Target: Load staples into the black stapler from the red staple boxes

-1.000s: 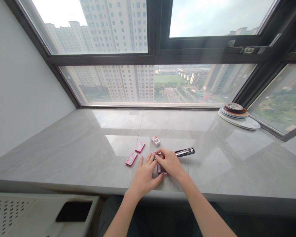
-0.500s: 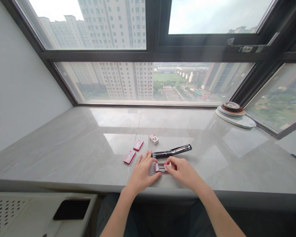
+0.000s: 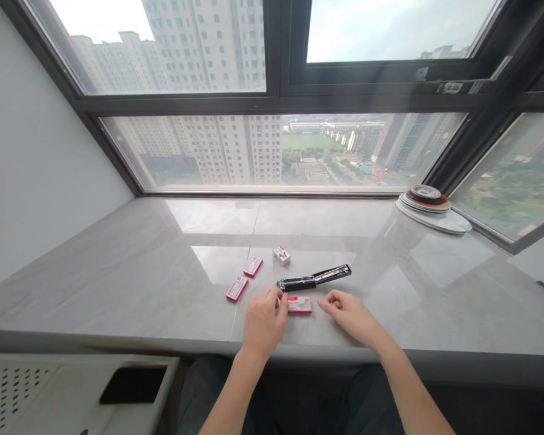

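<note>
A small red-and-white staple box [image 3: 300, 304] lies flat near the counter's front edge, its cover drawn over the tray. My left hand [image 3: 263, 317] is closed at the box's left end, thumb and curled fingers against it and hiding that end. Just right of the box, apart from it, my right hand [image 3: 347, 314] rests with fingers curled together; nothing shows in them. Behind the box lies a black stapler [image 3: 315, 279], unfolded so that its metal inside faces up. Two more red-and-white boxes, a nearer one [image 3: 237, 289] and a farther one [image 3: 253, 266], lie to the left.
A small white box with a picture on it [image 3: 281, 255] stands behind the stapler. Stacked plates or mats [image 3: 428, 208] sit in the far right corner by the window. Below the grey counter [image 3: 131, 290], a pale perforated surface [image 3: 68, 393] is at lower left.
The staple box's tray, open half a second ago, is now covered. My right hand has let go and moved right; the left hand's spread fingers have curled in at the box's left end.
</note>
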